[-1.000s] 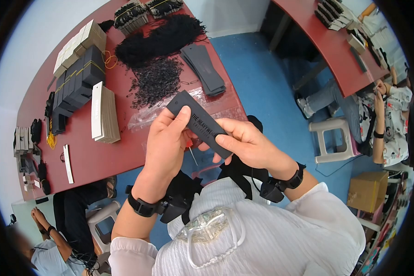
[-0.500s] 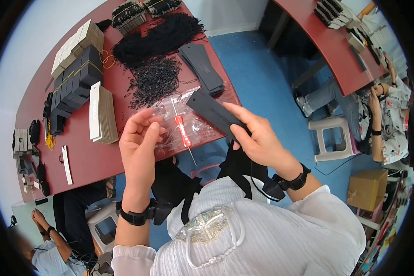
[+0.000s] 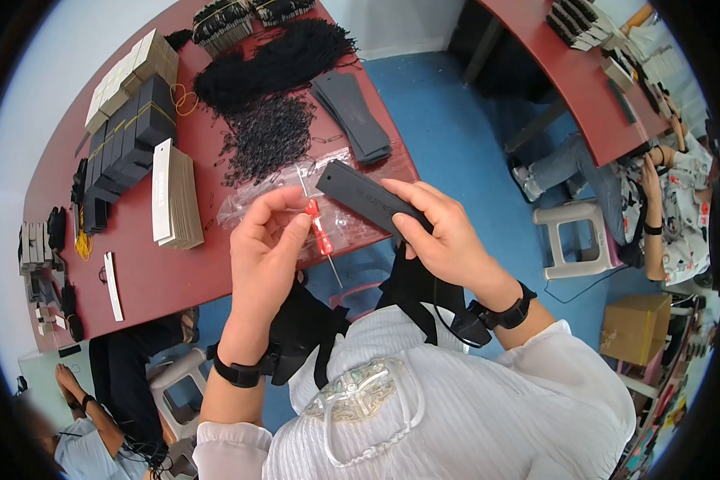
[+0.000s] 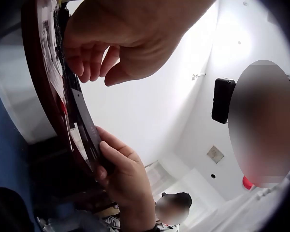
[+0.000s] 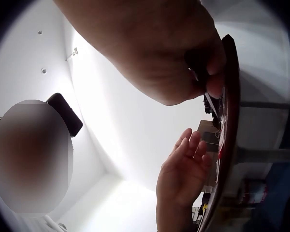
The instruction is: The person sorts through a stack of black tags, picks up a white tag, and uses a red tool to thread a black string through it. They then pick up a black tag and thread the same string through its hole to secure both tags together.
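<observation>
My right hand [image 3: 448,240] pinches a small stack of dark grey printed tags [image 3: 364,198] at its lower end, thumb on top, the holed end pointing up and left. To the left of the tags is my left hand [image 3: 268,252], fingers relaxed and slightly bent, with nothing in it. Between the hands a red-handled tool [image 3: 320,228] with a thin metal shaft lies on clear plastic at the table edge. The left wrist view shows the right hand [image 4: 128,179] gripping the tags [image 4: 87,123]; in the right wrist view the left hand [image 5: 181,174] is empty.
On the red table [image 3: 152,280] are a pile of black pins [image 3: 272,136], black strings [image 3: 272,60], fanned dark tags [image 3: 352,116], a white tag stack [image 3: 176,196] and banded dark bundles [image 3: 128,136]. Other people sit at the left and right; a stool [image 3: 568,240] stands to the right.
My left hand let go of the dark tags and moved left, then came slightly back toward them. The right hand still holds them, and the red-handled tool came into fuller view.
</observation>
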`<state>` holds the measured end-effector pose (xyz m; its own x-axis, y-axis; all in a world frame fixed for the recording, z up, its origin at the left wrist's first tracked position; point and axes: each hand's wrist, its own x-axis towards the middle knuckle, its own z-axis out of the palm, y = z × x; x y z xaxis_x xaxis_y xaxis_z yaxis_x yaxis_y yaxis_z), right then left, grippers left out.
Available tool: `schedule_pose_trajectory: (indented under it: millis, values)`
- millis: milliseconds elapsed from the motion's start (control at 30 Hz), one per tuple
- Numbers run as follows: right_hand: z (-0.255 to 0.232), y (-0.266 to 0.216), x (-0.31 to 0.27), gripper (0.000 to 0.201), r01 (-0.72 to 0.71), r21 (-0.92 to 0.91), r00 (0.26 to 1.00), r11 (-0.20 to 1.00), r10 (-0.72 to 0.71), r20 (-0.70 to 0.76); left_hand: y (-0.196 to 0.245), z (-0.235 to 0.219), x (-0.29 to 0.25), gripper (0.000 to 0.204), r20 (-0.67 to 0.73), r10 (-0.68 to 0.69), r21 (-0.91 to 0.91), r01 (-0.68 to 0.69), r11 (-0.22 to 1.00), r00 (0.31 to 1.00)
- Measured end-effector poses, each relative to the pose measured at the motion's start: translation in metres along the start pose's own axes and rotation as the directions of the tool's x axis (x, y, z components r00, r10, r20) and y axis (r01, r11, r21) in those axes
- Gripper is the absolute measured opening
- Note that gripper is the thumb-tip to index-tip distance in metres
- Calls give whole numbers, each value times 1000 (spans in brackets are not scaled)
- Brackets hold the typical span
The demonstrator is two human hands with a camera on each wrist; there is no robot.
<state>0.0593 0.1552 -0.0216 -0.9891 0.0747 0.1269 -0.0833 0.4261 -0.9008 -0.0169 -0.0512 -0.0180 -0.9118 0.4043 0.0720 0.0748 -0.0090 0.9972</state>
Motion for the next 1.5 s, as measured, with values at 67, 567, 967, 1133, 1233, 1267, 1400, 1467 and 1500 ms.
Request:
schedule_pose_trajectory:
  millis: [67, 567, 967, 1133, 1233, 1267, 1400, 1467, 1500]
  values:
    - [0, -8, -1, 40, -127, 232, 991, 965, 114, 69, 5, 0, -1, 28, -30, -88, -120, 84, 989, 996]
    - [22, 1, -3, 39, 418, -325, 868, 848, -479, -135, 7, 21, 2, 38, -81, -240, -356, 197, 913, 968]
    - [17, 0, -7, 31, 255, 28, 967, 967, -255, 2, 8, 17, -1, 42, -30, -134, -296, 119, 948, 991]
    - [12, -7, -8, 33, 95, 173, 988, 980, -113, 102, 8, 17, -1, 43, -14, -128, -269, 119, 956, 992]
    - [9, -9, -8, 34, 2, 262, 988, 965, -43, 149, 10, 17, -2, 44, 0, -127, -270, 123, 955, 992]
    - [8, -9, -8, 34, -41, 296, 984, 954, -12, 178, 10, 17, -2, 44, 5, -129, -278, 125, 952, 992]
    - [8, -8, -8, 32, -54, 360, 984, 931, -11, 176, 10, 18, -2, 44, 13, -119, -292, 118, 949, 993]
    - [7, -6, -8, 31, -112, 371, 977, 922, 35, 208, 10, 18, -1, 43, 18, -121, -304, 121, 945, 992]
    - [8, -5, -8, 31, -113, 371, 977, 922, 35, 208, 10, 18, -1, 43, 18, -122, -304, 122, 945, 992]
